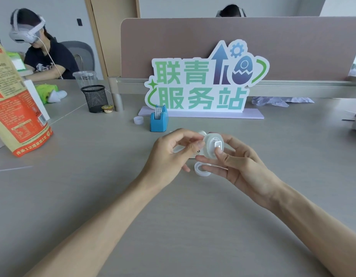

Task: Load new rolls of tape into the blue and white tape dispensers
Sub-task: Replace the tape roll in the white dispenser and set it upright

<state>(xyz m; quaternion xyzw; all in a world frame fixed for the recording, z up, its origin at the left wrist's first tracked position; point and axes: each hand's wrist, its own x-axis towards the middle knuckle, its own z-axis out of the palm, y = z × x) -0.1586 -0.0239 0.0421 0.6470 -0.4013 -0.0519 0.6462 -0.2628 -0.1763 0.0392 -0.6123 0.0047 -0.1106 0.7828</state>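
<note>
Both hands grip a clear tape roll point(214, 145) above the middle of the worktop point(93, 196). The right hand point(243, 166) curls round it and the left hand point(173, 152) pinches its rim. The blue dispenser point(158, 121) stands toward the far edge.

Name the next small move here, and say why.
Probably press the white square hub fully into the clear tape roll: the right hand grips it, thumb on the hub, and the left hand pinches its rim.
</note>
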